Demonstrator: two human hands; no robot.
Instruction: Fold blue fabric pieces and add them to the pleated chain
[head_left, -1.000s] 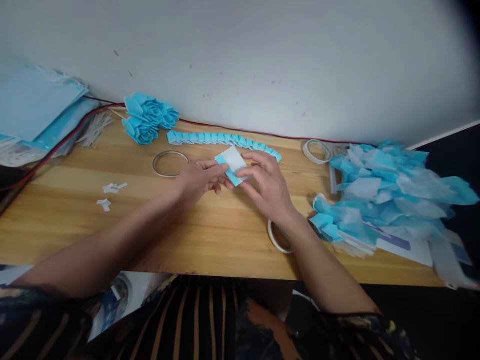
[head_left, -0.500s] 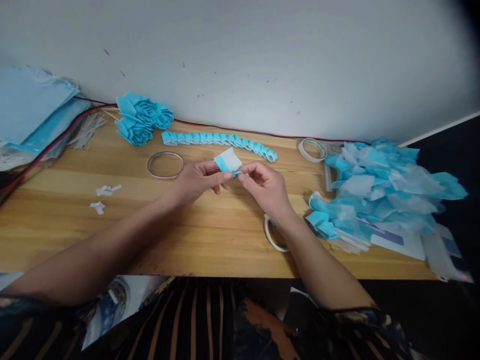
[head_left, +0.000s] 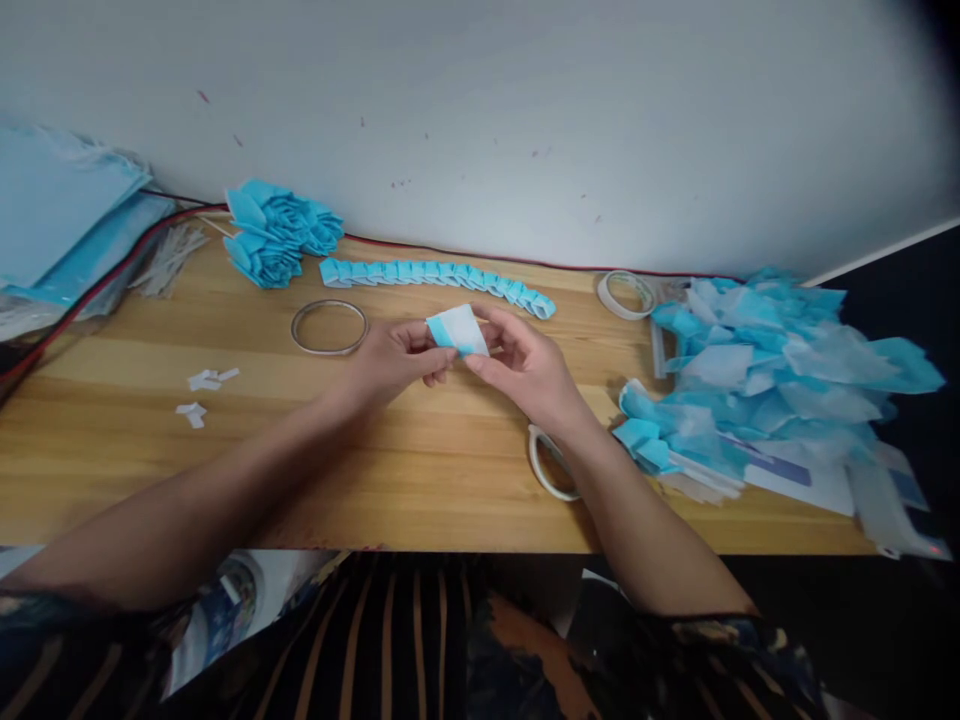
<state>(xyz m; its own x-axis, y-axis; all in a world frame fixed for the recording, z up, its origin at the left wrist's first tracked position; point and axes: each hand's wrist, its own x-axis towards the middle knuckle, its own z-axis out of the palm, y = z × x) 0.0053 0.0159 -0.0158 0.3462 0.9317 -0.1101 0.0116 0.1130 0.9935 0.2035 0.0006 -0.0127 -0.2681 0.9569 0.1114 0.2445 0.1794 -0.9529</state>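
A small folded piece of blue and white paper (head_left: 462,328) is held up between my two hands above the middle of the table. My left hand (head_left: 397,358) pinches its left and lower edge, thumb in front. On the right side my right hand (head_left: 523,362) grips it between thumb and fingers, the fingertips partly behind the paper. Just beyond lies a row of folded blue paper pieces (head_left: 431,273). A metal ring (head_left: 294,330) rests to the left of my left hand. Under my right wrist is a roll of tape (head_left: 540,470), partly covered.
Blue paper roses (head_left: 274,235) lie at the back left, near thin white strips (head_left: 169,258) and blue sheets (head_left: 67,210). White scraps (head_left: 212,379) sit at the left. A second tape roll (head_left: 626,296) and a heap of blue and white pieces (head_left: 780,370) occupy the right. A red-black cable (head_left: 465,252) runs along the wall.
The flap at the paper's lower right corner now lies flatter, and the piece has tilted slightly. My right fingers have moved up and behind its right side.
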